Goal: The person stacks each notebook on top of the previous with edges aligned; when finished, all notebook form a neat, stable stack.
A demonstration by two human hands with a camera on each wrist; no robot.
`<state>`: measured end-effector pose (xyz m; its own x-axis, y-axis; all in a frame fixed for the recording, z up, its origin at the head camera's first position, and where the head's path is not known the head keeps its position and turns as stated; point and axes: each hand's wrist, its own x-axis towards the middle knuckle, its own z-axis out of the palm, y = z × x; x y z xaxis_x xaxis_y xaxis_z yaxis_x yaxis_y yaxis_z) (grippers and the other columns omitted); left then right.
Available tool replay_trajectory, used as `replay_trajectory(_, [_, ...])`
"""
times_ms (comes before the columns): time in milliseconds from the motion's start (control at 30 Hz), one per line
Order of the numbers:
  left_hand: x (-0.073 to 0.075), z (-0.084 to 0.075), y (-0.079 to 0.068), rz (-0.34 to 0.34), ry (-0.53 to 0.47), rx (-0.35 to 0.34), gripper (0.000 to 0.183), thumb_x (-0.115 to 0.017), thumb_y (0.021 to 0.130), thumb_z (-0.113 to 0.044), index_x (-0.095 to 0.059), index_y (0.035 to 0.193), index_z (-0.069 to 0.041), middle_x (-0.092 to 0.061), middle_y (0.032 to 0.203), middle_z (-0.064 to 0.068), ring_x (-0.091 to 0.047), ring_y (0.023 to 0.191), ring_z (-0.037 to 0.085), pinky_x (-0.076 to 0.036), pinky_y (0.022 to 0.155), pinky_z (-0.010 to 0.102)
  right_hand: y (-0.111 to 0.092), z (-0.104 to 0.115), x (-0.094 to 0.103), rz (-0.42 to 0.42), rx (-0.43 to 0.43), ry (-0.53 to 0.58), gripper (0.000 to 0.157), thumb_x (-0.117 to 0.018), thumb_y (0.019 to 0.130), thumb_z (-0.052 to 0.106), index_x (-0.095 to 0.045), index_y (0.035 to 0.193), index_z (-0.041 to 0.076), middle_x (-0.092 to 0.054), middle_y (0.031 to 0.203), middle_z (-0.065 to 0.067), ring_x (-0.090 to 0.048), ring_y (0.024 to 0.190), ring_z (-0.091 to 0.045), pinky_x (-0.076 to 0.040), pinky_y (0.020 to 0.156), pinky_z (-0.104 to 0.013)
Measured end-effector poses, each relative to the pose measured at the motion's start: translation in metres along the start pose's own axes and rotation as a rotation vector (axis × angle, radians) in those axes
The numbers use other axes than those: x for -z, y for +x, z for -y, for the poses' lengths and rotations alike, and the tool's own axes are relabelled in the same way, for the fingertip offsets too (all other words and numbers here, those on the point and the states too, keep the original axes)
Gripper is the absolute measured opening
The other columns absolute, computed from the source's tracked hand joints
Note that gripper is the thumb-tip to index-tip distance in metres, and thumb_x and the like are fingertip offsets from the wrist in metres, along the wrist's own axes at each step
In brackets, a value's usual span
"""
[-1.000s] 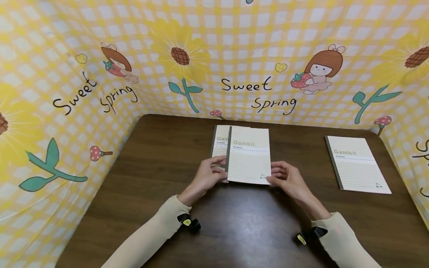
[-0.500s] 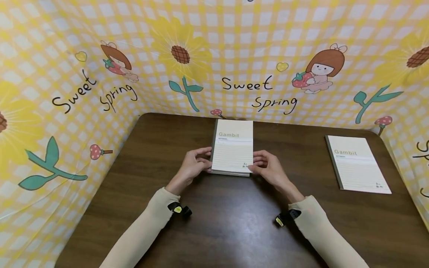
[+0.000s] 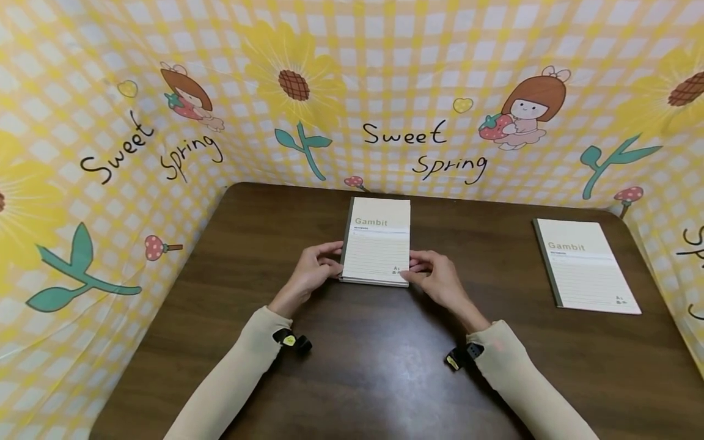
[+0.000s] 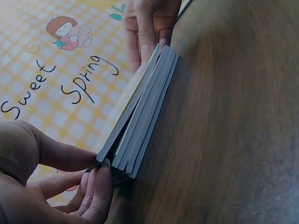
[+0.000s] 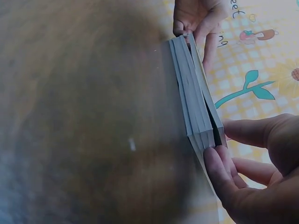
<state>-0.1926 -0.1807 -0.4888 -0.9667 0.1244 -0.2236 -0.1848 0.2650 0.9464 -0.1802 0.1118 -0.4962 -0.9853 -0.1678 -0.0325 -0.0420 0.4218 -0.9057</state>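
Cream cover and dark spine: top notebook (image 3: 376, 247), near edge raised a little over a pile of similar notebooks (image 4: 142, 126), between left fingers (image 4: 99, 191) and right fingers (image 5: 219, 172). Left fingers almost closed, pinching the near left corner, thumb above, tips lower; right fingers likewise at the near right corner. Gripped at two corners probably for keeping both sides level and well lined up with the pile. In head view, nearly one single block between the fingers, gap hardly readable. In left wrist view, a dark wedge beneath the top notebook, widest next to left fingers. In right wrist view, also a dark gap, clearest beside right fingers. Well apart, to the right of right fingers, a lone notebook (image 3: 588, 266), flat on the brown desk (image 3: 363, 366), perhaps there for leaving room around the pile. Beyond the fingers, yellow checked cloth (image 3: 429, 61).
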Motion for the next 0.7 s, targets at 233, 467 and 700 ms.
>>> replay_trajectory(233, [0.0021, 0.0010, 0.0010, -0.003, 0.034, 0.007, 0.062, -0.065, 0.089, 0.013, -0.057, 0.149, -0.003, -0.058, 0.141, 0.024, -0.069, 0.087, 0.009, -0.052, 0.071, 0.018, -0.0006, -0.0018, -0.0044, -0.027, 0.035, -0.039, 0.047, -0.086, 0.086, 0.011, -0.072, 0.129, -0.003, -0.072, 0.105, -0.019, -0.075, 0.090, -0.026, -0.054, 0.072, -0.012])
replay_trajectory(467, [-0.0003, 0.0013, -0.0012, -0.007, 0.078, 0.012, 0.061, -0.068, 0.091, 0.009, -0.056, 0.149, -0.003, -0.058, 0.138, 0.023, -0.068, 0.092, 0.017, -0.051, 0.072, 0.019, -0.0011, -0.0035, -0.0050, -0.048, 0.025, -0.035, 0.046, -0.087, 0.085, 0.009, -0.073, 0.127, -0.002, -0.073, 0.104, -0.019, -0.075, 0.088, -0.024, -0.054, 0.071, -0.012])
replay_trajectory(700, [-0.0029, 0.0016, -0.0040, -0.029, 0.083, 0.008, 0.059, -0.069, 0.090, 0.009, -0.058, 0.147, -0.002, -0.058, 0.136, 0.024, -0.069, 0.094, 0.020, -0.051, 0.070, 0.017, -0.0027, -0.0042, -0.0046, -0.046, 0.004, -0.021, 0.047, -0.086, 0.086, 0.009, -0.072, 0.129, -0.002, -0.073, 0.106, -0.020, -0.076, 0.091, -0.028, -0.053, 0.071, -0.010])
